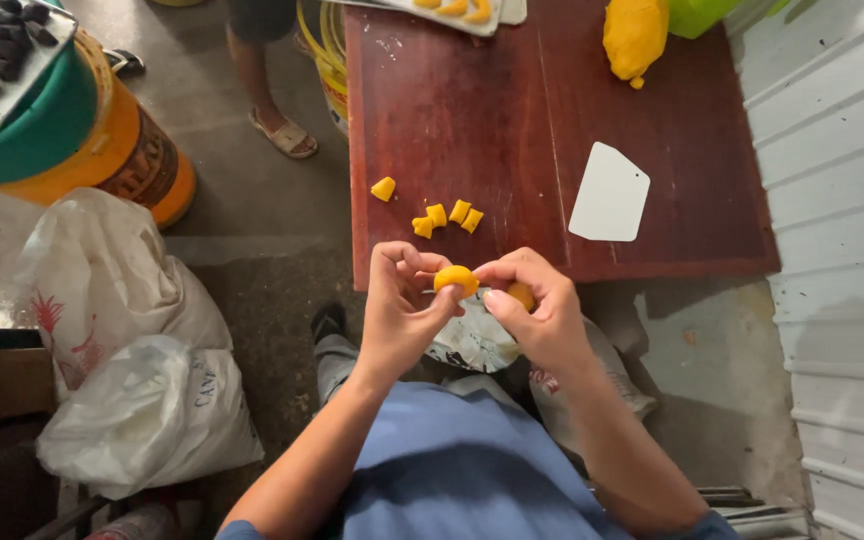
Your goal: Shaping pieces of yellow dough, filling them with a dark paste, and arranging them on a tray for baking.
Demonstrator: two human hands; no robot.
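Note:
Both my hands meet just in front of the near edge of a dark red wooden table [472,120]. My left hand [399,310] pinches a small round yellow dough piece [455,279] between thumb and fingers. My right hand [540,305] touches the same piece with its fingertips and also has a second yellow dough piece [521,295] tucked in its palm. Several small cut yellow dough pieces [447,217] lie on the table just beyond my hands, with one more [383,188] off to the left.
A white plastic scraper [609,193] lies on the table at right. A big yellow dough lump [635,36] and a tray of shaped pieces [452,10] sit at the far edge. White sacks [122,340], an orange bucket [132,150] and another person's sandalled foot [285,135] are at left.

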